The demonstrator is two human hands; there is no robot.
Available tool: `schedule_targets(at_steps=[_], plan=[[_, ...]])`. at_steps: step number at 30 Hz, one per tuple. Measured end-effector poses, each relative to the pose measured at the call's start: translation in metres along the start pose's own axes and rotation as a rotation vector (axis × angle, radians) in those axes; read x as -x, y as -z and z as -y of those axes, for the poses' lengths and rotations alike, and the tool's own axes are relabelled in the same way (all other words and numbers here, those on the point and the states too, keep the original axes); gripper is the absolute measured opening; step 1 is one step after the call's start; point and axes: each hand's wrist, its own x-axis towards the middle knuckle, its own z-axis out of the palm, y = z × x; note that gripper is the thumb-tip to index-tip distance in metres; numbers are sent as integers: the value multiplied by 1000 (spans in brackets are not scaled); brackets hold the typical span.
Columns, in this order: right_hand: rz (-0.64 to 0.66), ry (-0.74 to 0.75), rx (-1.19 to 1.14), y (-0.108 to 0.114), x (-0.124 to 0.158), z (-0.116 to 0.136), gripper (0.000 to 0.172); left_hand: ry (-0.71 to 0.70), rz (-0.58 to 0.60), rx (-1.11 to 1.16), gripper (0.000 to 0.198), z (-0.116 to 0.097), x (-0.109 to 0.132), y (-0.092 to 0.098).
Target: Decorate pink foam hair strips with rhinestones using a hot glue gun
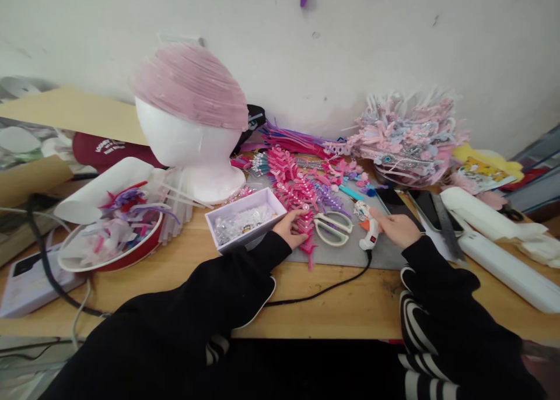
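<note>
My left hand (291, 230) rests beside a pink fishbone-shaped pipe-cleaner piece (310, 237), thumb and fingers apart at its edge. More pink pieces (289, 181) are heaped just behind it. My right hand (397, 228) has its fingers closed on the body of a small white glue gun (371, 234) with an orange trigger; its black cord runs left across the table. Between the hands lie white-handled scissors (333, 228) on a grey mat (345, 256). Left of my left hand sits a lilac box (214, 232) holding clear packets of small shiny pieces.
A white foam head (175, 137) wearing a pink cap stands at the back left. Near it is a red-and-white bowl (140, 249) of scraps. A bowl of pastel decorations (406, 134), phones (396, 204), a metal ruler (450, 228) and white rolls (507, 266) are on the right.
</note>
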Motion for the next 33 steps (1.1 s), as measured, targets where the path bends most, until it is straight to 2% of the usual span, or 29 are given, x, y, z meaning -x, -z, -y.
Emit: schedule_targets(at_steps=[2,5,9,12,15,17,19,22,25,28,31,33], plan=[[5,-2,273,3,-1,-5,52,-7,-27,9,54,4,-5,2],[100,17,463,4,-1,-5,54,-5,-54,45,54,5,-9,5],[251,19,500,1,-1,-8,53,-16,-77,72,52,1,-7,3],[229,18,440,-4,-1,-10,53,-50,-112,77,50,-3,-4,1],[76,-3,177,-15,2,-3,44,-16,-135,84,50,-6,-3,-1],[-3,-13,-182,-24,7,5,33,17,-132,90,49,-7,-3,-1],[79,6,-608,-32,12,14,26,-5,-120,101,46,-8,-3,0],[370,64,-1026,-38,19,22,22,-73,-97,114,41,-9,0,0],[484,89,-1148,-39,24,23,13,-88,-88,119,37,-10,3,0],[525,114,-1150,-42,27,21,19,-90,-96,117,33,-11,4,0],[518,122,-1134,-47,29,20,22,-87,-102,130,33,-12,5,0],[454,102,-1086,-49,27,19,21,-90,-97,178,35,-14,7,0]])
